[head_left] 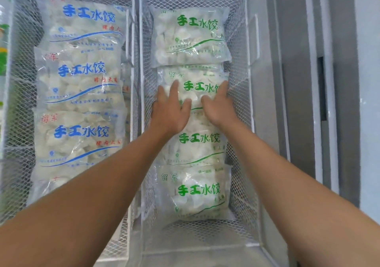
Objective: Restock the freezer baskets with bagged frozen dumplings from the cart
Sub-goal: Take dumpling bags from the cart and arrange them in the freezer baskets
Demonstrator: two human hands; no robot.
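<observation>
Two white wire freezer baskets stand side by side. The right basket [242,122] holds a row of several clear dumpling bags with green lettering. My left hand [170,110] and my right hand [219,106] lie flat, fingers spread, on the second green-lettered bag from the far end [197,77]. Neither hand grips it. Another green bag [191,36] lies beyond it and two more [197,192] lie nearer me. The left basket [20,102] holds a row of blue-lettered dumpling bags [80,79]. My left forearm hides the nearest blue bag in part.
A grey freezer wall and sliding rail [304,102] run along the right side. Green packaging [3,57] shows at the far left edge. Bare mesh floor [201,233] lies at the near end of the right basket. The cart is out of view.
</observation>
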